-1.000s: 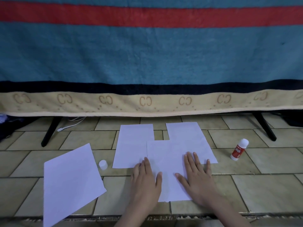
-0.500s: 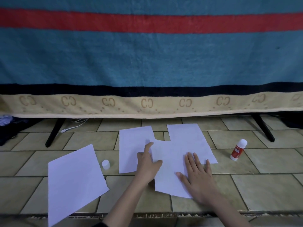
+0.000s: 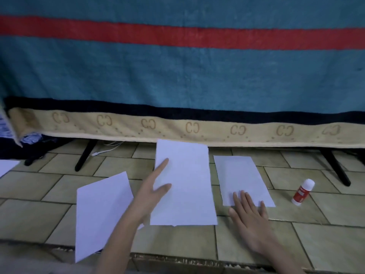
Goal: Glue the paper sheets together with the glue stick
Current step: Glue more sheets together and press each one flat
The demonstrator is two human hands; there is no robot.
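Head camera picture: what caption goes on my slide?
Left hand lifts a paper sheet; glue stick waits on the floor.

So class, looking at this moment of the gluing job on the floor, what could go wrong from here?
1. The left hand lifts the middle sheet by one edge; it may flop or crease.
2. The glue stick stands uncapped near the right sheet, so it could dry out or be knocked over.
3. Only the fingertips of the right hand pin that sheet, so it may slide out of line.
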